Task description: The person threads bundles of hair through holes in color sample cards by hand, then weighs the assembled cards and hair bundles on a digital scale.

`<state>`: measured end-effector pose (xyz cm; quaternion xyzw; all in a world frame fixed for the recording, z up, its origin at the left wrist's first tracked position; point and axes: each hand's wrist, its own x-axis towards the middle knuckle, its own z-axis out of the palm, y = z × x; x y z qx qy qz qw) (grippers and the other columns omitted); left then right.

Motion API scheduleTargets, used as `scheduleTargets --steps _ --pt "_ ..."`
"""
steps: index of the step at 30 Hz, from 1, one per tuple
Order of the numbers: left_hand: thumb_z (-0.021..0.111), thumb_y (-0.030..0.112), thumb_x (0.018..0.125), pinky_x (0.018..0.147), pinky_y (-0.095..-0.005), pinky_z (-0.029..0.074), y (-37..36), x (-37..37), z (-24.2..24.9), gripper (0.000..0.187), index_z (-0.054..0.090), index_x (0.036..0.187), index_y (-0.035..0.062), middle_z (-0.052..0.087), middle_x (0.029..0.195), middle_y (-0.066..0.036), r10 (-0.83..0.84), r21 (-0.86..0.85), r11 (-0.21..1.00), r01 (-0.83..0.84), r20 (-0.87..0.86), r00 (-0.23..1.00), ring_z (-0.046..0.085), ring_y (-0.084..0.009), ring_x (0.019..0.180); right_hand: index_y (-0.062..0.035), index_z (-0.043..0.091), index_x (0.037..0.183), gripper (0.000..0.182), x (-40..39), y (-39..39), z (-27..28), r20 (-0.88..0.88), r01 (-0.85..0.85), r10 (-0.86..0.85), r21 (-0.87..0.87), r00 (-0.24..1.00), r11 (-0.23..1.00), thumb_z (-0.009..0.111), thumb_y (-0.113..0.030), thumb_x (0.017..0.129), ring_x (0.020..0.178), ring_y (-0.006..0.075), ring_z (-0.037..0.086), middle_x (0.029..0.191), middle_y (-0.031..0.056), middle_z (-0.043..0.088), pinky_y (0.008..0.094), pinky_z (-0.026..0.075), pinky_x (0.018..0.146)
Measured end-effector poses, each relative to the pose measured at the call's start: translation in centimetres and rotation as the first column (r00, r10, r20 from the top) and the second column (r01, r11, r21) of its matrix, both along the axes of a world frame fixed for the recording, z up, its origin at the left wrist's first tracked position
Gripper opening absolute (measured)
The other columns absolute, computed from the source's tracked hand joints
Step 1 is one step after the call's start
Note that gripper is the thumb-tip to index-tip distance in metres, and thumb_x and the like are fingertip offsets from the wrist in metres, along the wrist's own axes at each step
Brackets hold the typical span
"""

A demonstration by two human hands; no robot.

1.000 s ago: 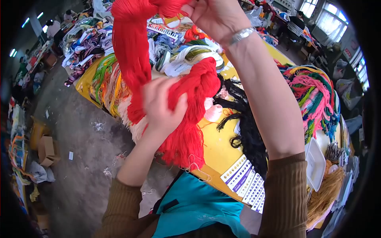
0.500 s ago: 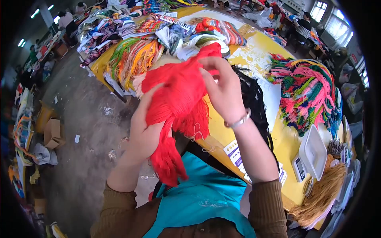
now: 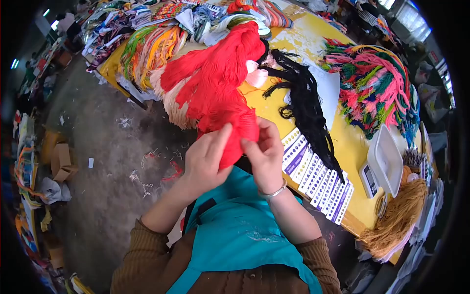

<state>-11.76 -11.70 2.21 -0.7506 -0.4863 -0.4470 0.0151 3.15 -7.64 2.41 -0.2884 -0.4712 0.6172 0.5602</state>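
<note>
In front of my apron, a bunched skein of red thread is held between my two hands. My left hand wraps the lower left side of it, thumb lying along the thread. On the right edge, my right hand pinches the skein with thumb and fingers. Just beyond, a large bundle of loose red thread lies on the yellow table, partly over pale peach thread. A light pink skein sits beside the red bundle.
Black thread trails over paper toward overlapping cards printed with dots. At right are multicoloured thread, a scale with a white tray and golden-brown thread. More hanks lie at the back left. Thread scraps and a cardboard box are on the floor.
Both hands have come down and closer to my body, now on a compact red bunch. The large red bundle now lies on the table, and more of the black thread and cards shows.
</note>
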Motion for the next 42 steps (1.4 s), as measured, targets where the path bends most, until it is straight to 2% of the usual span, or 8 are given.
scheduleTargets --steps 14,19,27,28,30,35,38,42 --pt "0.061 -0.002 0.072 0.084 -0.0408 0.048 2.0 -1.7 2.1 0.037 0.057 0.109 0.0000 0.055 0.102 -0.018 -0.086 -0.206 0.972 0.118 0.159 0.984 0.057 -0.0360 0.097 -0.0007 0.054 0.120 0.041 1.0 -1.0 -2.3 0.254 0.044 -0.100 0.215 0.962 0.976 0.059 0.008 0.079 0.103 0.0200 0.061 0.112 0.0118 0.061 0.0295 0.048 0.090" --pt "0.054 -0.003 0.075 0.080 -0.0411 0.048 2.5 -1.9 2.2 0.027 0.058 0.102 -0.0028 0.058 0.093 -0.018 -0.120 -0.323 0.927 0.191 0.228 0.966 0.059 -0.0363 0.092 -0.0039 0.060 0.117 0.054 1.7 1.6 0.8 0.563 -0.293 -0.455 0.792 0.690 0.536 0.066 0.004 0.064 0.099 0.0334 0.062 0.112 0.0164 0.062 0.0391 0.052 0.087" --pt "0.052 -0.003 0.072 0.086 -0.0359 0.047 3.4 -7.7 2.3 0.035 0.060 0.106 0.0013 0.062 0.102 -0.016 -0.002 -0.344 0.939 0.014 0.033 0.999 0.060 -0.0319 0.101 -0.0032 0.062 0.094 0.024 -0.1 1.4 0.2 0.456 -0.097 -0.368 0.723 0.810 0.684 0.065 0.002 0.071 0.083 0.0262 0.065 0.096 0.0126 0.064 0.0323 0.054 0.072" --pt "0.050 -0.004 0.073 0.088 -0.0344 0.047 3.5 -8.8 1.7 0.035 0.059 0.107 0.0010 0.063 0.104 -0.015 0.020 -0.387 0.917 0.095 0.282 0.959 0.061 -0.0298 0.103 -0.0025 0.060 0.094 0.020 -0.8 1.1 -0.4 0.381 -0.005 -0.281 0.601 0.881 0.800 0.064 0.001 0.075 0.082 0.0231 0.065 0.096 0.0110 0.064 0.0312 0.053 0.072" --pt "0.049 -0.004 0.074 0.095 -0.0375 0.046 2.2 -8.6 5.0 0.035 0.058 0.108 -0.0015 0.064 0.107 -0.010 0.226 -0.219 0.782 0.583 0.972 0.062 0.060 -0.0240 0.106 -0.0032 0.057 0.103 0.018 -1.8 1.0 -0.4 -0.074 -0.114 0.108 -0.083 0.991 0.990 0.057 -0.002 0.085 0.087 0.0149 0.064 0.100 0.0036 0.065 0.0303 0.051 0.078" --pt "0.051 0.001 0.078 0.088 -0.0329 0.047 0.9 -10.3 5.5 0.030 0.058 0.107 -0.0006 0.062 0.092 -0.007 0.238 0.001 0.755 0.656 0.931 -0.276 0.059 -0.0187 0.085 -0.0084 0.058 0.109 0.020 -4.2 3.3 -1.9 -0.223 -0.377 0.304 -0.514 0.926 0.770 0.056 -0.009 0.089 0.096 0.0108 0.060 0.102 0.0006 0.065 0.0255 0.048 0.078" --pt "0.054 0.007 0.080 0.074 -0.0291 0.046 1.2 -11.9 6.3 0.024 0.060 0.102 -0.0004 0.061 0.076 -0.006 0.221 -0.548 0.807 0.222 0.627 0.747 0.059 -0.0212 0.071 -0.0039 0.056 0.119 0.035 -5.1 3.2 -2.7 0.039 -0.219 0.244 -0.326 0.969 0.920 0.060 -0.006 0.085 0.108 0.0161 0.057 0.114 0.0055 0.062 0.0303 0.046 0.091" --pt "0.058 0.010 0.079 0.065 -0.0351 0.048 0.4 -9.8 6.4 0.019 0.061 0.096 -0.0006 0.061 0.076 -0.018 0.052 -0.607 0.792 0.066 0.175 0.983 0.061 -0.0222 0.068 -0.0001 0.046 0.133 0.060 -5.8 1.6 0.1 0.274 -0.294 0.230 0.220 0.934 0.930 0.068 -0.003 0.078 0.119 0.0193 0.052 0.126 0.0144 0.054 0.0339 0.040 0.103"
